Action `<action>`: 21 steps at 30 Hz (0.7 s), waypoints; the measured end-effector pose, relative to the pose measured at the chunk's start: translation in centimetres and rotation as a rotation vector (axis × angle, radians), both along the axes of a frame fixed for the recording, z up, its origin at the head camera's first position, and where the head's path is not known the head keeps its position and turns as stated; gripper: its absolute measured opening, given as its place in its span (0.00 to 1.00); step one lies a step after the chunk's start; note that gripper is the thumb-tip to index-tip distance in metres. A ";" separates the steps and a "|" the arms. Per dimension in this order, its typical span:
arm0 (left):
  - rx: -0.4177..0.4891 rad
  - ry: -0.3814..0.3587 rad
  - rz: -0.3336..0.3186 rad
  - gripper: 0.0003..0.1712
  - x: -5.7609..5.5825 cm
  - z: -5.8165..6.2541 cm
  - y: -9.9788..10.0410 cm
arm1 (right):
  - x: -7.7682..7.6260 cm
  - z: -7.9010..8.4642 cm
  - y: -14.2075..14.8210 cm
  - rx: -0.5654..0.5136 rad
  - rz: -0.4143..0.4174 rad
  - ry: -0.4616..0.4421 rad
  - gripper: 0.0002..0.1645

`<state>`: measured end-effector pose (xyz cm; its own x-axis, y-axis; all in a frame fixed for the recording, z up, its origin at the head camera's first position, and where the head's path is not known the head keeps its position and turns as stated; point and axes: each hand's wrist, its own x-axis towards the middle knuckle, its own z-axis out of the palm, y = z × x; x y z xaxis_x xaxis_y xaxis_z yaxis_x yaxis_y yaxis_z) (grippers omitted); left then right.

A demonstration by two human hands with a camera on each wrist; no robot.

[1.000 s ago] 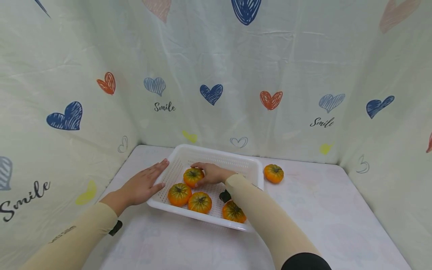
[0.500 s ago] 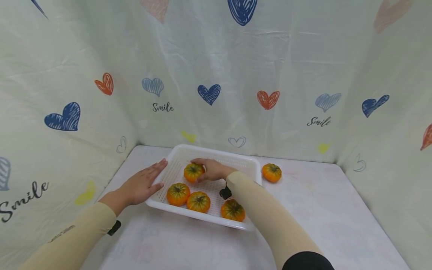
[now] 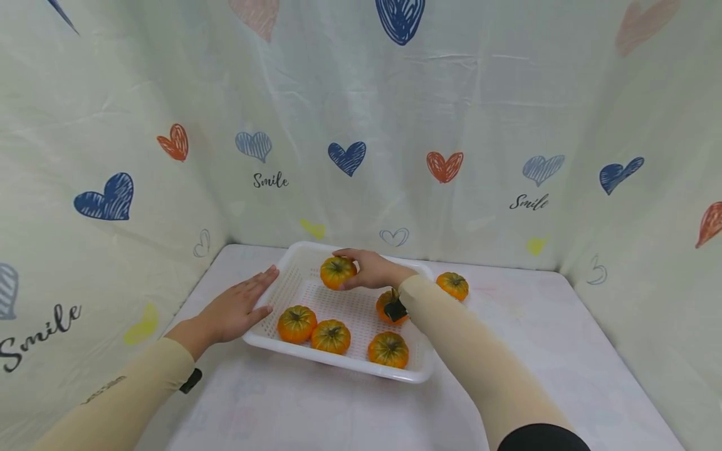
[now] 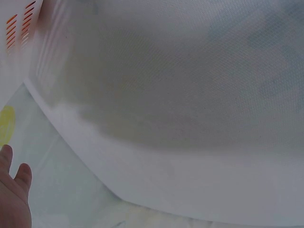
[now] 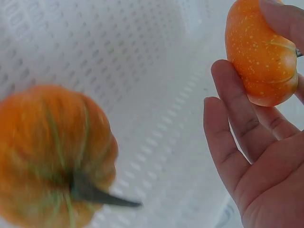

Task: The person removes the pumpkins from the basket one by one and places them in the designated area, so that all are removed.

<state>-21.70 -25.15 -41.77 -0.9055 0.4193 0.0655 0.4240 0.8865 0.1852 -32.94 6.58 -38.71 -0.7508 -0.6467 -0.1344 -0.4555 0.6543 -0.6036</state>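
Observation:
My right hand (image 3: 375,269) grips a small orange pumpkin (image 3: 337,273) over the back of a white perforated plastic basket (image 3: 333,297). In the right wrist view the held pumpkin (image 5: 261,52) sits between thumb and fingers, above the basket floor. My left hand (image 3: 234,310) lies with straight fingers against the basket's left rim. Inside the basket, two pumpkins, a left one (image 3: 296,324) and one touching it (image 3: 331,337), rest near the front. Another pumpkin (image 3: 388,349) sits front right. One more pumpkin (image 3: 385,307) is partly hidden behind my right wrist; it looms large in the right wrist view.
A further pumpkin (image 3: 453,286) stands on the white-covered table (image 3: 536,338), just outside the basket's right side. A pale curtain (image 3: 395,100) printed with hearts encloses the back and sides of the table.
My right hand has lifted its pumpkin and shifted it back and to the right. The pumpkin under my right wrist has come into sight. My left hand stays at the rim.

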 end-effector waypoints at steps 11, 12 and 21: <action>0.004 0.001 -0.005 0.43 -0.2 -0.3 -0.2 | 1.0 3.2 3.4 -0.054 0.004 0.000 0.47; 0.005 0.000 -0.003 0.43 -0.1 -0.3 -0.1 | 1.1 3.5 3.6 -0.058 0.003 0.003 0.47; 0.013 0.003 -0.008 0.43 0.0 -0.2 0.0 | 2.3 5.1 6.6 -0.094 0.011 0.002 0.47</action>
<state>-21.67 -25.17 -41.98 -0.9017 0.4261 0.0735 0.4320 0.8806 0.1950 -30.62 13.19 -33.66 -0.7441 -0.6643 -0.0717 -0.4632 0.5901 -0.6612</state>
